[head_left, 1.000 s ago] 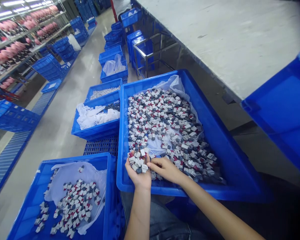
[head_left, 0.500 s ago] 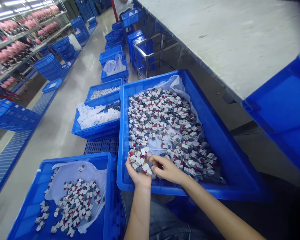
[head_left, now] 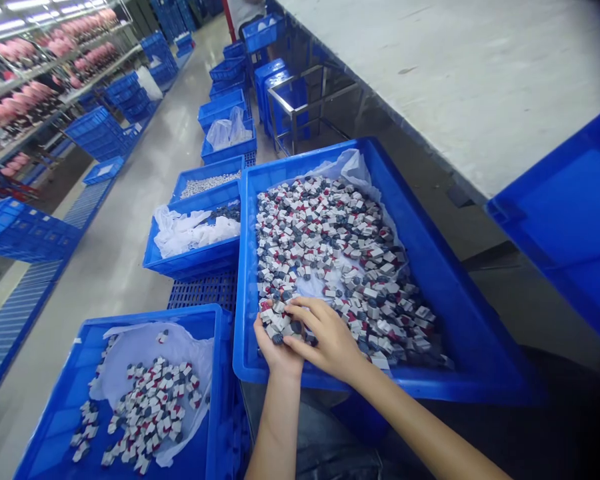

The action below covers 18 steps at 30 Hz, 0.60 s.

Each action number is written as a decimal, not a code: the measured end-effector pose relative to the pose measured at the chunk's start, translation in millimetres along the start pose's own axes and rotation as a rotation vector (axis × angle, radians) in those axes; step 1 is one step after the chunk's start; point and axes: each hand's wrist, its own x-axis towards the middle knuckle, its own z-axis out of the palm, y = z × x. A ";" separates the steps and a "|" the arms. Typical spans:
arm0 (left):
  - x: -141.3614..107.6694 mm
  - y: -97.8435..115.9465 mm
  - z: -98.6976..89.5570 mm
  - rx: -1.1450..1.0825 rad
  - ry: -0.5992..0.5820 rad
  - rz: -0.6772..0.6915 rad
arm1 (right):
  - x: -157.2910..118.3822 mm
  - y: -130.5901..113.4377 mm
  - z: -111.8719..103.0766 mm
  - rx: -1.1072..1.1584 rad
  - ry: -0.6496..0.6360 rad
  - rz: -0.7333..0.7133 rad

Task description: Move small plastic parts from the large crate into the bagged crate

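Observation:
My left hand is cupped palm up at the near left corner of a large blue bin, holding a heap of small white, grey and dark red pieces. Over that heap my right hand reaches from the right, its fingers and thumb apart and touching the pieces on top. Whether a piece is between those fingertips is hard to tell. Many more such pieces lie in the large bin on a thin plastic liner.
Lower left, a blue crate holds a smaller pile of the same pieces on a liner. Farther crates line the left side. A pale tabletop and another blue bin are at the right. A person is partly visible far back.
My right hand has moved slightly left and up over the heap in my left palm, and its fingers have spread. My left hand stays nearly in place.

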 end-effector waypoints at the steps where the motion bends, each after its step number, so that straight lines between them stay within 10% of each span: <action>1: -0.3 -0.4 0.1 0.003 -0.005 -0.012 | 2.0 -4.1 1.0 -0.027 0.000 0.000; 18: -2.8 -5.0 4.7 0.049 -0.050 -0.054 | 7.1 -12.0 7.1 0.208 0.078 0.292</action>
